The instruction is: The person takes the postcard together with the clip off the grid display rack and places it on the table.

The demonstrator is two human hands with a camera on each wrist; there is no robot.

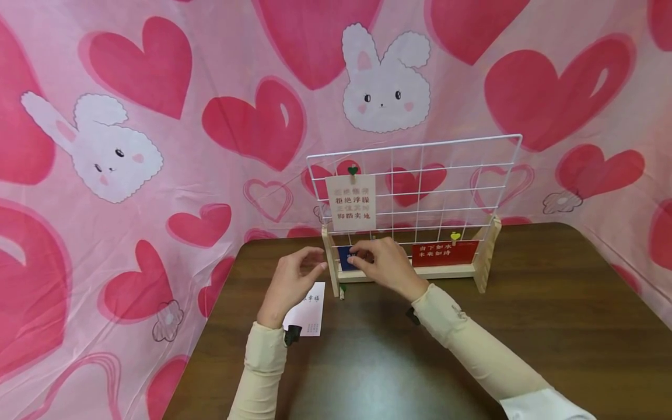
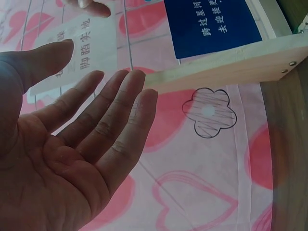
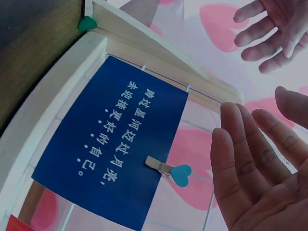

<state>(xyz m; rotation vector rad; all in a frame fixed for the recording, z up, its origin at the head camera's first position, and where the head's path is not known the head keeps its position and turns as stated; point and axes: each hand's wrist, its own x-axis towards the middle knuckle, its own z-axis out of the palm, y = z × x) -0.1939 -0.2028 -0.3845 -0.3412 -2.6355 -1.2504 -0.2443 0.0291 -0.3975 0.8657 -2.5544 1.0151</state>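
Note:
My right hand [image 1: 388, 265] is in front of the lower left of a white wire grid rack [image 1: 420, 191], fingers loosely bent and holding nothing. It partly hides a blue card [image 1: 343, 258] in the head view. In the right wrist view, a small wooden clothespin with a blue heart [image 3: 181, 175] clips this card to the wires, beside the fingers. My left hand [image 1: 289, 286] hovers by the rack's left wooden end, palm and spread fingers bare in the left wrist view. Below it, a white printed card [image 1: 315, 318] lies on the table, partly covered by the hand.
A cream card [image 1: 350, 204] hangs upper left on the rack under a green-heart clip [image 1: 353, 170]. A red card [image 1: 443, 255] hangs lower right with a yellow-heart clip [image 1: 455, 236]. Another green-heart clothespin [image 1: 342, 292] is at the rack's left foot. Pink heart-print cloth [image 1: 220, 52] stands behind.

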